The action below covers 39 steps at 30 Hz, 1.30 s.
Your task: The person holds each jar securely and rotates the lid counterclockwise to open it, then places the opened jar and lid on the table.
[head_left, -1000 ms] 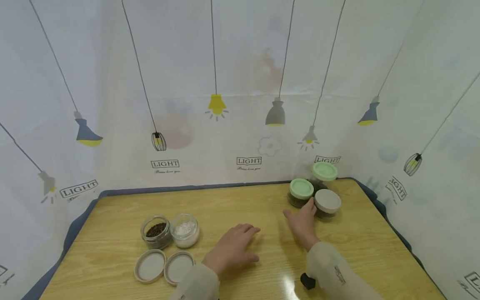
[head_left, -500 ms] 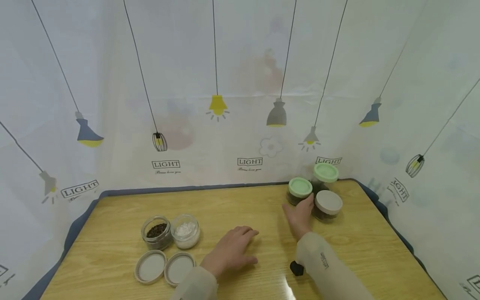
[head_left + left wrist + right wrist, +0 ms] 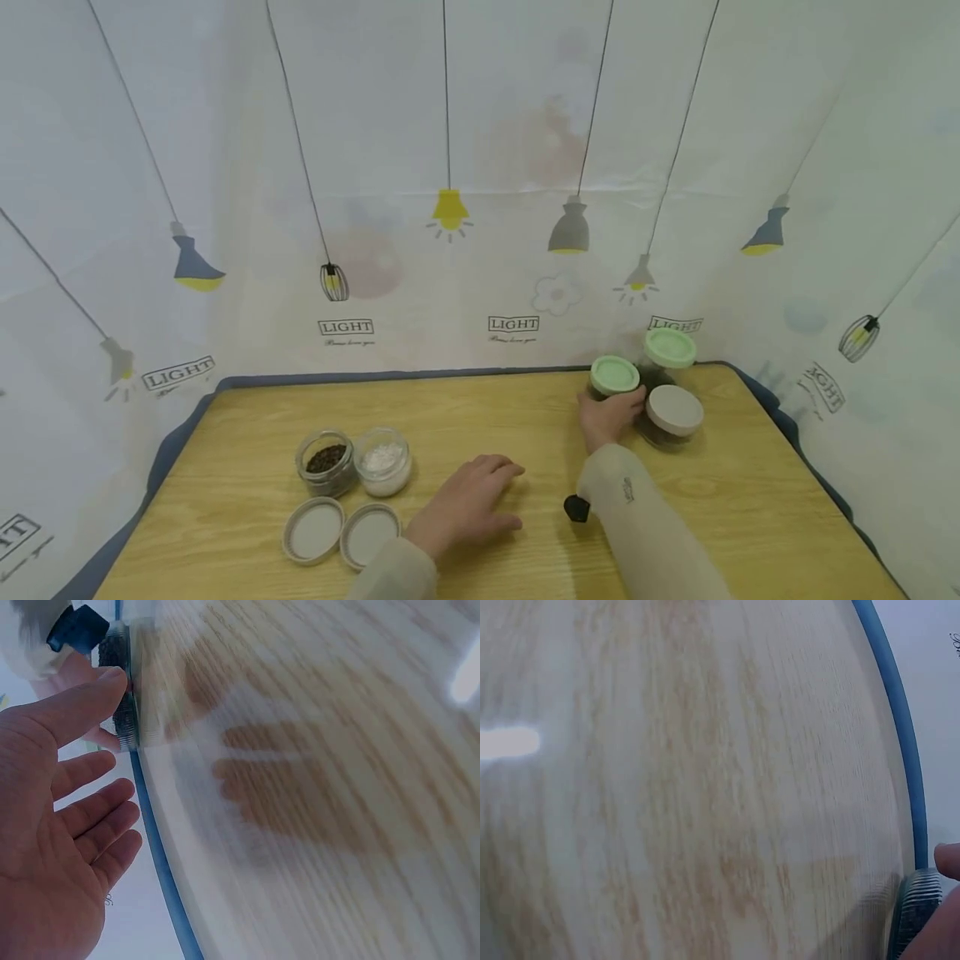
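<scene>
The wooden table (image 3: 487, 408) is filling the lower part of the frame. At lower centre, the left hand (image 3: 472, 504) is hovering or resting there with thumb and fingers apart, holding nothing. Right of centre, the right hand (image 3: 611, 417) is gripping the smaller green-lidded jar (image 3: 615, 375), thumb at its left, fingers at its right. The larger green-lidded jar (image 3: 670, 348) is standing just behind; the pale-lidded jar (image 3: 675, 410) is crowding the fingers' side. The gripped jar is looking like glass: probably stiff, fairly weighty and breakable, its ridged wall giving better purchase than the smooth lid. At left, well apart, the dark-grain jar (image 3: 330, 483) and white-grain jar (image 3: 386, 483) are standing unlidded; two loose lids (image 3: 313, 530) are lying below them.
</scene>
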### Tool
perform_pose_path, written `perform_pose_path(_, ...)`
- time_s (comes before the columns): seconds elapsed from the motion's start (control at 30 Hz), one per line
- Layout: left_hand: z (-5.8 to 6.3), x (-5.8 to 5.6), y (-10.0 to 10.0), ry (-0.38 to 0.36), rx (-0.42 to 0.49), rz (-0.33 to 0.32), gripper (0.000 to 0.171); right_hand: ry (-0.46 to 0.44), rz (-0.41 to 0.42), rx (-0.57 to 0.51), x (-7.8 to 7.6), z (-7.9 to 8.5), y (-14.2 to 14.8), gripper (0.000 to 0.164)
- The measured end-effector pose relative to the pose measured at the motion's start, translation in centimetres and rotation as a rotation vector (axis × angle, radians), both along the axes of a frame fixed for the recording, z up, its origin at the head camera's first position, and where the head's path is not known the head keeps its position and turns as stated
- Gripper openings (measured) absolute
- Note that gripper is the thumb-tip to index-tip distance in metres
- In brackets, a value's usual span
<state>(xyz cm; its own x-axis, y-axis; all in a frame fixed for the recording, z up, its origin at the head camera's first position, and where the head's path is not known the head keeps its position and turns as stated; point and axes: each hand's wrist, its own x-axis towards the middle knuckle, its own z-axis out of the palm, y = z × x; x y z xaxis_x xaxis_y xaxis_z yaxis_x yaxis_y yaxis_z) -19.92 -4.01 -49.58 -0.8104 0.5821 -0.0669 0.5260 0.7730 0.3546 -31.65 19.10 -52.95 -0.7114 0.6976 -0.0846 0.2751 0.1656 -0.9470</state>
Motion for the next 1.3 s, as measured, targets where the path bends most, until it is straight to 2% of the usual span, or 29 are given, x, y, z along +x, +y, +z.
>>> perform_pose_path(0.17, 0.1, 0.0, -0.1, 0.030, -0.016, -0.011, 0.065, -0.007, -0.069, 0.019, -0.9, -0.5, 0.0, 0.106)
perform_pose_path(0.53, 0.2, -0.1, -0.2, 0.047, -0.019, -0.009, 0.068, -0.013, -0.079, 0.018, -0.7, -0.4, 0.4, 0.100)
perform_pose_path(0.7, 0.5, -0.1, -0.2, 0.058, -0.040, -0.002, 0.068, -0.063, 0.001, 0.051, -0.2, -0.1, 0.2, 0.100)
perform_pose_path(0.93, 0.9, -0.2, 0.1, 0.090, -0.040, -0.007, 0.066, -0.019, 0.093, 0.143, 0.8, -0.4, 0.0, 0.096)
perform_pose_path(1.1, 1.4, -0.2, 0.3, 0.105, -0.038, -0.008, 0.065, 0.023, 0.225, 0.171, 1.5, -0.7, -0.4, 0.098)
perform_pose_path(1.3, 1.8, -0.3, 0.5, 0.125, -0.013, -0.015, 0.065, 0.038, 0.378, 0.250, 3.0, 0.4, -1.2, 0.094)
